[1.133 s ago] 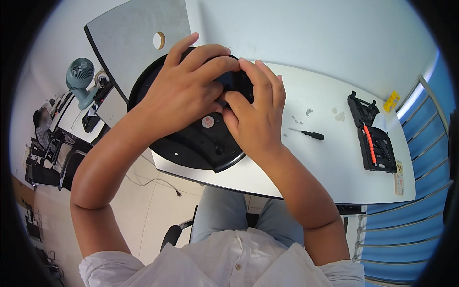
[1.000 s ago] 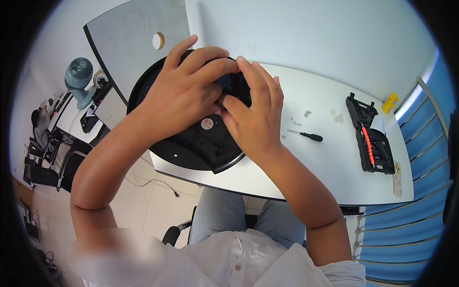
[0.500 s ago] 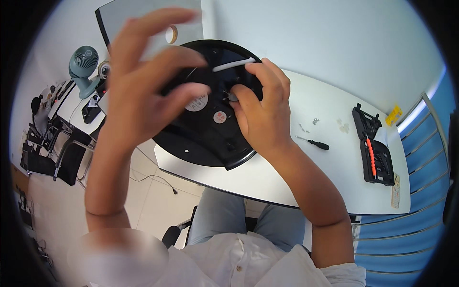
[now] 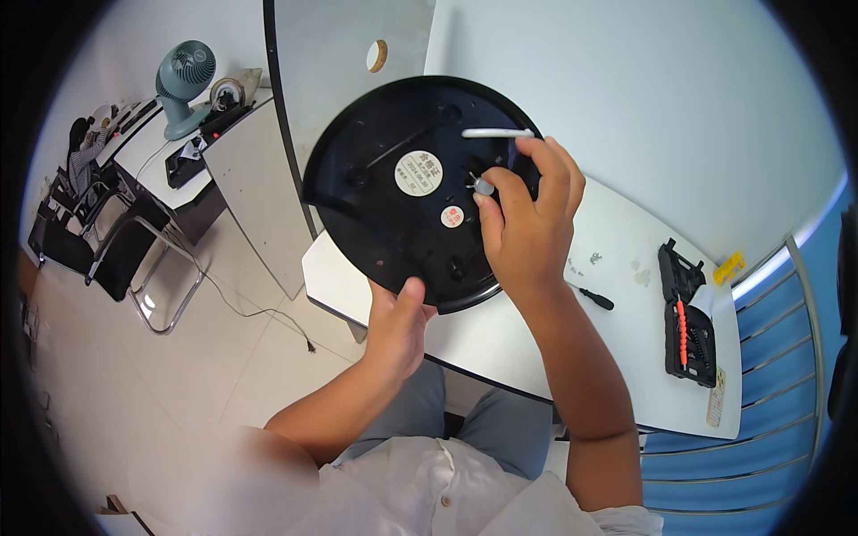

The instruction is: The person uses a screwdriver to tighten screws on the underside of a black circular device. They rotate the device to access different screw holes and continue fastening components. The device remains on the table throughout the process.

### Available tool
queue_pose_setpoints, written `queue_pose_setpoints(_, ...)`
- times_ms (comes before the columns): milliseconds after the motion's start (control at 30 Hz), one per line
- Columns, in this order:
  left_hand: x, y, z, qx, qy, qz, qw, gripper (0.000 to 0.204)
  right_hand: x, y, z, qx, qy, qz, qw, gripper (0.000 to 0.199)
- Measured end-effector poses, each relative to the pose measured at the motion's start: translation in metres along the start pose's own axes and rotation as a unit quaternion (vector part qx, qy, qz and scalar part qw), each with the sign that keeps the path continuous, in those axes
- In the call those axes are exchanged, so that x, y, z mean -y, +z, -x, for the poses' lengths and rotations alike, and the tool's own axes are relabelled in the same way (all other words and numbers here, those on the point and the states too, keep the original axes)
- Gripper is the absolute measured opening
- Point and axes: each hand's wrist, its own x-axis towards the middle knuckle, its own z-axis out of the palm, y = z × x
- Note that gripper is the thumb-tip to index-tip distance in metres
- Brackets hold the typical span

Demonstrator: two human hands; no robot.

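At frame centre, the right hand (image 4: 527, 223) pinches a small grey part (image 4: 483, 186) against the black round base (image 4: 420, 192), while the left hand (image 4: 398, 326) grips the base's lower rim. The part could slip from the fingertips and drop toward the white table (image 4: 536, 348) if the tilted base shifts, since only the rim grip steadies it.

An office-like workroom: a white desk (image 4: 626, 357) is carrying a screwdriver (image 4: 594, 298) and open bit case (image 4: 686, 323), while a desk fan (image 4: 183, 75), cluttered side desks (image 4: 170, 161) and metal-framed chairs (image 4: 134, 259) are standing nearby.

Tilted round black appliance base (image 4: 393, 214)
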Motion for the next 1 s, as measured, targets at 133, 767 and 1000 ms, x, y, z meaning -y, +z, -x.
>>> queue_pose_setpoints(133,0.0,0.015,-0.016,-0.023,0.071,0.009,0.997,0.07,0.005,0.0,0.009,0.004,0.036,-0.004,0.999,0.02)
queue_pose_setpoints(767,-0.019,0.024,-0.035,-0.054,0.073,-0.055,0.994,0.061,0.0,-0.002,0.017,0.006,0.116,0.046,0.992,0.021)
queue_pose_setpoints(1000,-0.022,0.019,-0.036,-0.053,0.063,-0.047,0.996,0.059,0.001,0.001,0.017,0.013,0.105,0.047,0.993,0.024)
